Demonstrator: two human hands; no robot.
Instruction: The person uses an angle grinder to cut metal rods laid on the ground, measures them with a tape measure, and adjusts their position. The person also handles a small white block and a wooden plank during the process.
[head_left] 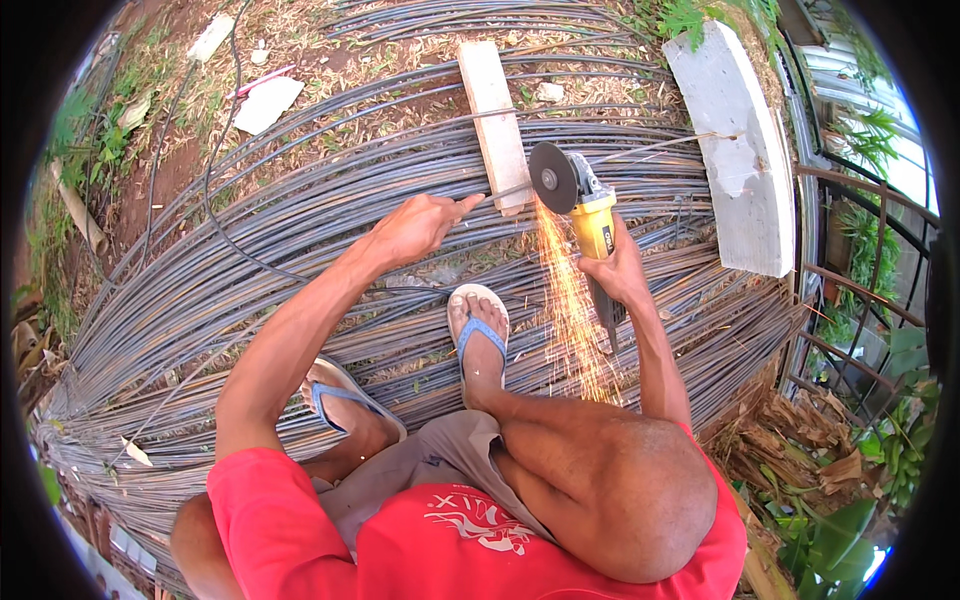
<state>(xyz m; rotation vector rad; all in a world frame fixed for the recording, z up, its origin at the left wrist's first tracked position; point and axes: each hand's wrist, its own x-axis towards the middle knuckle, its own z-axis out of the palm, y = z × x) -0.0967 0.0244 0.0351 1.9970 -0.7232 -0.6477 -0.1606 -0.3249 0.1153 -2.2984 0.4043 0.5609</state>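
Below wood plank point(494, 130), could burn sandalled foot point(478, 345) w/ sparks point(565, 300). Just R of plank, gripping grinder point(592, 215) w/ R hand point(618, 268) only; could kick from pinched disc point(554, 178). L of plank's near end, has L hand point(418, 222) at rod point(512, 190) lying over plank, can't tell grip; could nick it in a slip. Can't see cut behind disc or trace rod beyond.

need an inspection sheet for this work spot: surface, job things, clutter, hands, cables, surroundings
Surface: long metal rods spread over leaf-strewn ground
Job's things: yellow angle grinder, its disc throwing sparks past a sandalled foot; wooden plank lying across rods
Clutter: pale broken piece, upper left
Hands: right hand grips the grinder; left hand has a finger at the plank's near end, grip unclear
Cables: thin dark strand at left, cable or wire unclear
Surroundings: grey slab, metal bars and plants at right
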